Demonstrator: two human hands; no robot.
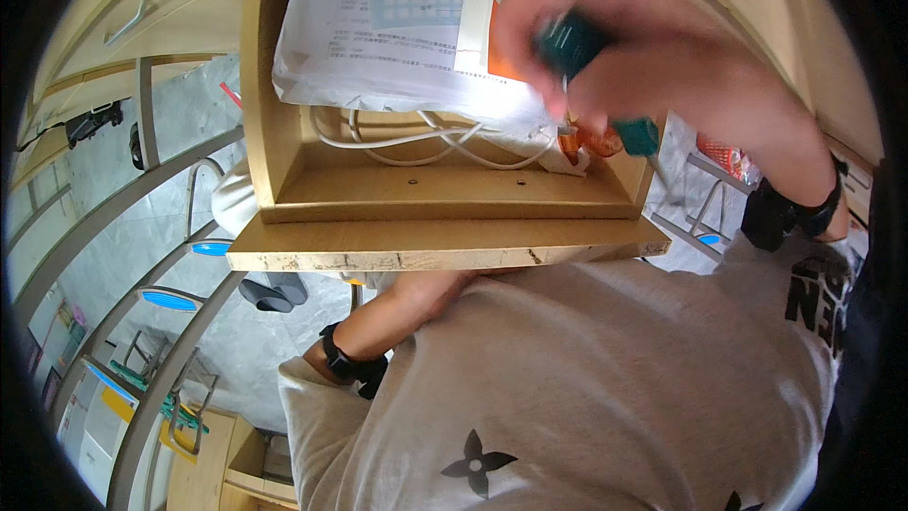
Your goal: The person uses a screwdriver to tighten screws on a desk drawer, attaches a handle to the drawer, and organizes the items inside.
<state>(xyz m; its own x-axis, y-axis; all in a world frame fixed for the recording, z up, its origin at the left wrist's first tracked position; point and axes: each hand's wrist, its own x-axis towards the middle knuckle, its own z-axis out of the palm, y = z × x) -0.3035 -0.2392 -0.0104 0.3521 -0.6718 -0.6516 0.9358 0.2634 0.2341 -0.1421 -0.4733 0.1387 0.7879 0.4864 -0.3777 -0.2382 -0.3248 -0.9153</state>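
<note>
Over the right side of an open wooden drawer-like box (449, 187), my right hand (653, 66) is closed around a dark green handle (572, 43), blurred by motion. A thin metal shaft seems to point down from the handle, like a screwdriver's. Below the same hand is a second dark green piece (638, 137); whether it is held I cannot tell. Amber translucent pieces (596, 140) lie next to it, by the box's right wall. My left forearm (407, 308) passes under the box's front board (445, 244), which hides my left hand.
Printed papers (378, 61) and an orange item (497, 38) fill the back of the box. White cables (407, 137) loop in front of them. At left are metal rails with blue-capped steps (170, 300), dark slippers (274, 291) on the tiled floor, and cabinets (142, 0).
</note>
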